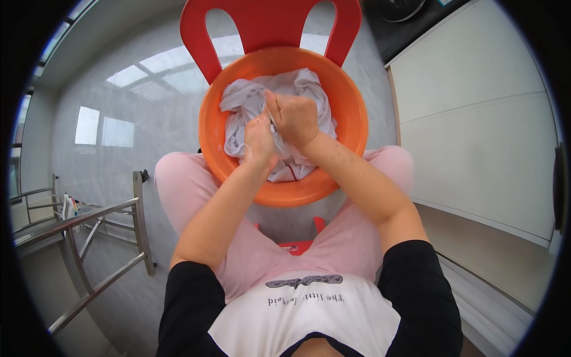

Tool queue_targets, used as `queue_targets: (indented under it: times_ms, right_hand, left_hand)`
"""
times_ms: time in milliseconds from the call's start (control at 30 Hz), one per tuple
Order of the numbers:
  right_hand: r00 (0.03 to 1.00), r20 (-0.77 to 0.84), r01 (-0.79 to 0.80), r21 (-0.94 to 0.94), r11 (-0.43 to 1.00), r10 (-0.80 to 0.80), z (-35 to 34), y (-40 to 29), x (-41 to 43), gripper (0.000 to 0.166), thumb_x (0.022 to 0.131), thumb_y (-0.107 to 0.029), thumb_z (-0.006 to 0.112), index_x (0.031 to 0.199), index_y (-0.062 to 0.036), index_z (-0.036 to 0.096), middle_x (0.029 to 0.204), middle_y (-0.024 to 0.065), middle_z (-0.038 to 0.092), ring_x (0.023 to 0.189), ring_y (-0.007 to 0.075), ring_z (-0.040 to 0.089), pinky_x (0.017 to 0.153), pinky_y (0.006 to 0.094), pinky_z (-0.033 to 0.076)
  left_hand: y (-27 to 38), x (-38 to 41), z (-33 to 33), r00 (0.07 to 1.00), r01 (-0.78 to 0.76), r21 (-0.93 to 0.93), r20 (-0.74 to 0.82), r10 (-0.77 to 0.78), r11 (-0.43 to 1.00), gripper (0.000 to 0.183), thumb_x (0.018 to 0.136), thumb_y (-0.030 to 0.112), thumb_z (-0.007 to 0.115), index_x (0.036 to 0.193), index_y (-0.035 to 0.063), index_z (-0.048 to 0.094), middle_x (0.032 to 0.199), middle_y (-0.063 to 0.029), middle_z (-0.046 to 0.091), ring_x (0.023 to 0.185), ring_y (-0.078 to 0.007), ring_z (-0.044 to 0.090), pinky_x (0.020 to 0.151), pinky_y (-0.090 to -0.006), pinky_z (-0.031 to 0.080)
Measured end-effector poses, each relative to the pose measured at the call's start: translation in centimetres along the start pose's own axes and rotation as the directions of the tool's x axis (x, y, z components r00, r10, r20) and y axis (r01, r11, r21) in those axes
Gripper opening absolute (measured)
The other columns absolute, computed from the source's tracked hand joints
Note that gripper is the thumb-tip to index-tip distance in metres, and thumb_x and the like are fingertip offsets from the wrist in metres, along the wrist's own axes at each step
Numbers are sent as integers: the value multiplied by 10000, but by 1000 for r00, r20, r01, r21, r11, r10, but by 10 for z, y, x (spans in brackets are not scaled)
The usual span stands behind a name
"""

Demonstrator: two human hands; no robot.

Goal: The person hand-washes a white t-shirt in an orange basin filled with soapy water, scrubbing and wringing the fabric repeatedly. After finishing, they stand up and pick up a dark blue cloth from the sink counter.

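An orange plastic basin stands between my knees, with a wet white cloth or garment bunched inside it. A short dark red line marks the cloth near the basin's front. Above the cloth my left hand is closed on a bunched fold, its skin wet. My right hand grips the same cloth, its fist pressed against my left hand. Most of the pinched fabric is hidden by my fingers.
A red plastic chair holds the basin, its backrest on the far side. To the left stands a metal rack on the glossy grey floor. A pale cabinet lines the right. Part of a red seat shows beneath me.
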State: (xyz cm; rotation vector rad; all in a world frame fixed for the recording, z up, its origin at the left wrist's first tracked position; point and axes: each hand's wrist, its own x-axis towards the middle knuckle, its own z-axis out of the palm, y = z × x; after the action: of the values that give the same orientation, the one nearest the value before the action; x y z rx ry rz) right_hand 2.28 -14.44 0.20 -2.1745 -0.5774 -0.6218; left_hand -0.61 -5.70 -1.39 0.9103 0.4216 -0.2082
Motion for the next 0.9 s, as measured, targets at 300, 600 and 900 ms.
queue_targets:
  times_ms: [300,600,900]
  right_hand:
    - [1000,23,-14,40,999,13,0,-8,1,369,889,-202,542,552,-56,515,516,150,502,443,317,503,411,388,370]
    - [992,-7,125,70,990,-124,-2,-26,-8,366,880,-190,574,538,-77,507,501,128,501,422,290,486,387,361,347]
    - [869,144,-467,549,693,472,-8,22,10,449,940,-256,528,561,-23,461,479,20,335,440,86,294,416,303,249]
  left_hand:
    - [4,-6,6,995,29,-56,-99,-35,998,274,939,328,509,825,87,573,794,20,525,749,-93,493,604,-268,406]
    - [3,6,-7,995,76,-162,-45,-85,984,255,953,290,462,845,88,572,826,-6,546,743,-108,506,608,-293,431]
    - [22,12,4,996,-17,-5,-85,16,1000,275,917,314,557,779,76,552,750,-3,523,692,-100,476,614,-271,410]
